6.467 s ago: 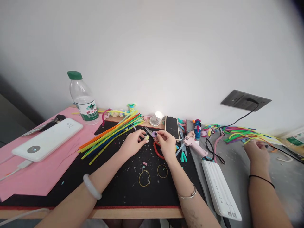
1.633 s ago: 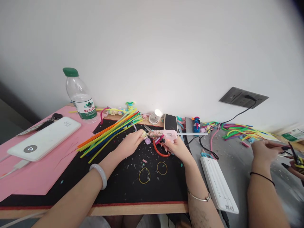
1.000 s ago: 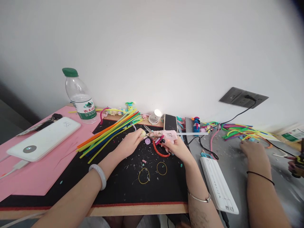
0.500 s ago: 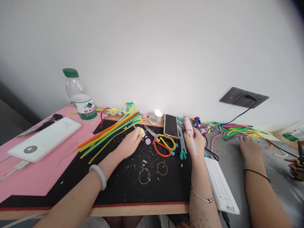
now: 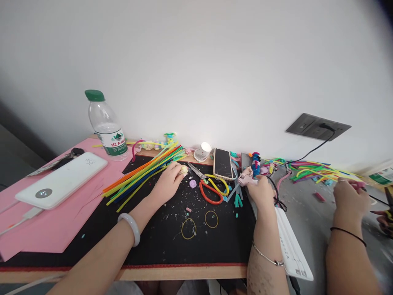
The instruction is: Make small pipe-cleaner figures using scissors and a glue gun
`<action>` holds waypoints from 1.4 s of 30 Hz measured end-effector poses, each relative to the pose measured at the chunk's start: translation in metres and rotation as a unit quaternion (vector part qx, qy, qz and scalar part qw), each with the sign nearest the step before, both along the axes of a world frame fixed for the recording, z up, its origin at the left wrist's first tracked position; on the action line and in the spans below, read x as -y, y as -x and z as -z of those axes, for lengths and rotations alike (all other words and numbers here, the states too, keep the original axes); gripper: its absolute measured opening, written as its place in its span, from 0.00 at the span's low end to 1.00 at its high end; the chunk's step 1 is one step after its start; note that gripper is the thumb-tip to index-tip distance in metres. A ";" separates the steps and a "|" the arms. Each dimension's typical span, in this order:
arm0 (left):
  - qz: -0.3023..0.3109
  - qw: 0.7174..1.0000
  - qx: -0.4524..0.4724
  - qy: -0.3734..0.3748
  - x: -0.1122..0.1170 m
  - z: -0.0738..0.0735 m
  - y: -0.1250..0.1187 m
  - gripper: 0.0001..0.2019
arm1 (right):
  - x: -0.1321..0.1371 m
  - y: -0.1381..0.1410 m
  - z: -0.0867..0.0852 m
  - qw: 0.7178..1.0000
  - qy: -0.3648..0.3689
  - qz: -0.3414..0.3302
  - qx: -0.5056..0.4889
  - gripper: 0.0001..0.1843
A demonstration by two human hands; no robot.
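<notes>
My left hand (image 5: 168,180) is closed, its fingertips pinching a small pale yellow piece (image 5: 184,169) over the black mat (image 5: 147,246). What the yellow piece is cannot be made out. Wrapped round a pink glue gun (image 5: 245,177), my right hand (image 5: 260,191) rests by the mat's right edge, and the gun points left. Between the hands lie scissors (image 5: 210,193) with one red and one yellow handle, a phone (image 5: 222,164) and a small lilac piece (image 5: 193,183). A bundle of colourful pipe cleaners (image 5: 138,176) lies beside my left hand.
A water bottle (image 5: 112,137) and a white power bank (image 5: 61,180) stand at left on pink sheets. A paper cup (image 5: 202,151) is by the wall. Rubber bands (image 5: 211,219) lie in front. At right, another person's hand (image 5: 351,198) works near more pipe cleaners (image 5: 310,169) and a white power bank (image 5: 294,250).
My right hand has turned the glue gun from pointing away to pointing left, moving slightly right. The left hand keeps its pinch. The other person's hand has moved right, toward me, off the pipe cleaners.
</notes>
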State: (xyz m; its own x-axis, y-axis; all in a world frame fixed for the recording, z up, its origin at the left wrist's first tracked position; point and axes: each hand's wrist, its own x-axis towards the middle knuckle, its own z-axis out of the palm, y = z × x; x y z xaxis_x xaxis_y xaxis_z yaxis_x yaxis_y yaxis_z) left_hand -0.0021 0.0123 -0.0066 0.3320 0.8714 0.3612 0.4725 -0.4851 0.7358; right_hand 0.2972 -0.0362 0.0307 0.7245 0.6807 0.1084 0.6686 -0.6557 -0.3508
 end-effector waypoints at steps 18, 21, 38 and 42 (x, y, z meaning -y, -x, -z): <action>-0.116 0.992 0.045 0.030 -0.005 0.003 0.001 0.17 | -0.009 0.112 0.021 0.859 -0.113 -0.498 -0.032 0.09; -0.112 0.992 0.050 0.021 -0.005 0.004 0.001 0.16 | -0.012 0.123 0.031 0.861 -0.103 -0.498 -0.018 0.09; -0.084 0.992 0.091 0.012 -0.002 0.003 -0.001 0.16 | 0.001 0.129 0.024 0.771 -0.330 -0.514 -0.180 0.10; -0.062 0.993 0.096 0.027 0.001 0.003 -0.005 0.16 | 0.001 0.128 0.022 0.781 -0.346 -0.499 -0.148 0.12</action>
